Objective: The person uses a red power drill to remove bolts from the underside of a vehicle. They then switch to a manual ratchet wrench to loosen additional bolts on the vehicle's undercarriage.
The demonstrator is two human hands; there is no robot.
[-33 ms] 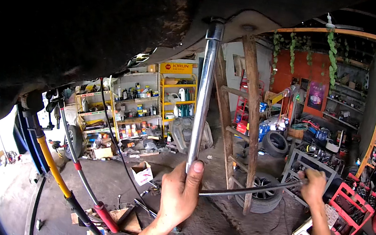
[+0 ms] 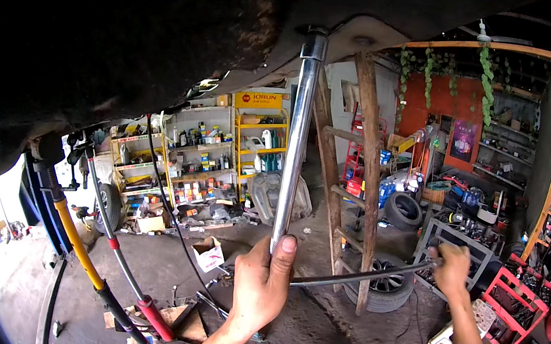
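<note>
A long chrome socket extension (image 2: pixel 297 147) stands nearly upright, its socket (image 2: pixel 315 43) up against the dark underside of a vehicle (image 2: pixel 237 42). My left hand (image 2: pixel 259 285) is wrapped round the extension's lower end, thumb pointing up. From there a long steel handle bar (image 2: pixel 359 278) runs out to the right and rises slightly. Closed round the far end of that bar is my right hand (image 2: pixel 452 268). The bolt head, if any, inside the socket is hidden.
A wooden ladder (image 2: pixel 372 150) stands behind the tool. Yellow and red jack poles (image 2: pixel 82 238) rise at left. Tyres (image 2: pixel 381 294), a red metal rack (image 2: pixel 514 304), a white box (image 2: pixel 208 254) and cables lie around. Stocked shelves (image 2: pixel 204 156) line the back.
My right hand has shifted slightly left with the end of the handle bar. My left hand has barely moved, and the socket stays against the underside.
</note>
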